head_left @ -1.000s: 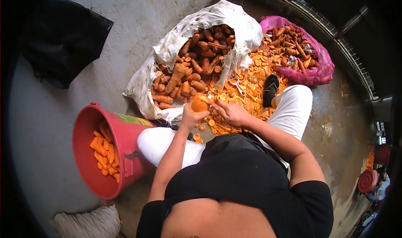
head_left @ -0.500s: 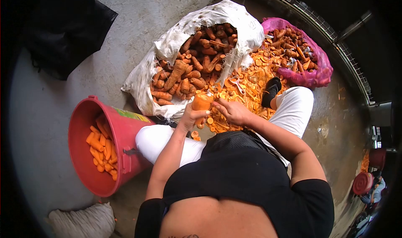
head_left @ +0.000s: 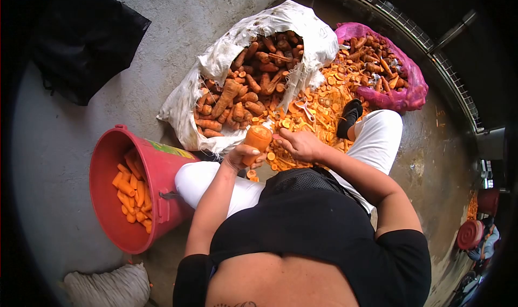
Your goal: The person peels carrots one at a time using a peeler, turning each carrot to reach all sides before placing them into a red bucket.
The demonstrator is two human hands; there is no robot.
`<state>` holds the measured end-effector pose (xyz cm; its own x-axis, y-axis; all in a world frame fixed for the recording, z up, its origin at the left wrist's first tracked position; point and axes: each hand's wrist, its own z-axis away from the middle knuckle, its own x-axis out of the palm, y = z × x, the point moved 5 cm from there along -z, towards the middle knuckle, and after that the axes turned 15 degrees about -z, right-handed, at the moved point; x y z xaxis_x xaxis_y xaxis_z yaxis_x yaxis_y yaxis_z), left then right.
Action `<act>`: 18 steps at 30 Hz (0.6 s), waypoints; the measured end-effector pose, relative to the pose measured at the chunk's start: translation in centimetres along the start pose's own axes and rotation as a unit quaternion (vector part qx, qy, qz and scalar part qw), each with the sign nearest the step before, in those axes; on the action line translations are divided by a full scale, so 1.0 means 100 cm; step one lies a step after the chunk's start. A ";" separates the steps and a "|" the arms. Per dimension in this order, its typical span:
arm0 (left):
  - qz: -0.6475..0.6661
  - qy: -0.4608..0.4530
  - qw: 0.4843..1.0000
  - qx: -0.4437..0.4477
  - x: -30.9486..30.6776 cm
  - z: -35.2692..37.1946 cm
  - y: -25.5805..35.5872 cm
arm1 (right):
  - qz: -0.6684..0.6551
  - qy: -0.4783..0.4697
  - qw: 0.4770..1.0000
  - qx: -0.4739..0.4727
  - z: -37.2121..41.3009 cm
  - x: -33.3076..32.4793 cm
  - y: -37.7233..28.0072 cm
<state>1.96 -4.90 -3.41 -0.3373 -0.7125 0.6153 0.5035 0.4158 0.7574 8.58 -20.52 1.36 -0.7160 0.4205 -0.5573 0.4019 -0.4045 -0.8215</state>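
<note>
A thick, partly peeled carrot (head_left: pixel 259 138) is gripped around its lower end by my left hand (head_left: pixel 240 157), with its broad cut end tilted up. Close on its right is my right hand (head_left: pixel 302 146), fingers closed on a small pinkish tool (head_left: pixel 277 137) whose kind is mostly hidden. Beneath both hands spread orange peelings and cut carrot slices (head_left: pixel 294 124). Among them lies a white and pink peeler (head_left: pixel 306 111). Just beyond my left hand, a white sack (head_left: pixel 186 110) lies open, filled with unpeeled carrots (head_left: pixel 229 96).
To my left, a tilted red bucket (head_left: pixel 159 199) holds peeled carrots (head_left: pixel 132 191). A pink mesh sack (head_left: pixel 413 91) with more carrots is at the far right. A black bag (head_left: pixel 89 42) and a pale sack (head_left: pixel 108 285) are at the left. Another person (head_left: pixel 487 245) is at the right edge.
My left hand has drawn the carrot slightly down and tipped it more upright. A gap has opened between the carrot and my right hand.
</note>
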 end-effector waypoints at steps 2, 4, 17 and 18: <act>0.025 -0.031 0.999 0.002 -0.004 -0.001 -0.006 | -0.004 0.005 1.000 -0.001 -0.002 -0.001 0.001; 0.030 -0.038 0.999 0.007 -0.003 -0.002 -0.003 | -0.007 0.009 1.000 0.003 -0.005 -0.002 0.002; -0.496 0.450 0.732 0.123 -0.008 -0.014 0.022 | 0.050 0.129 0.988 0.074 -0.007 -0.005 0.002; -0.503 0.468 0.717 0.121 -0.008 -0.012 0.024 | 0.048 0.128 0.988 0.075 -0.008 -0.004 0.001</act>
<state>4.37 -4.02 -2.36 0.3048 -0.7415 -0.5977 0.1890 -0.5680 0.8011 9.39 -20.06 1.35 -0.5035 0.5583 -0.6594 0.3570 -0.5606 -0.7472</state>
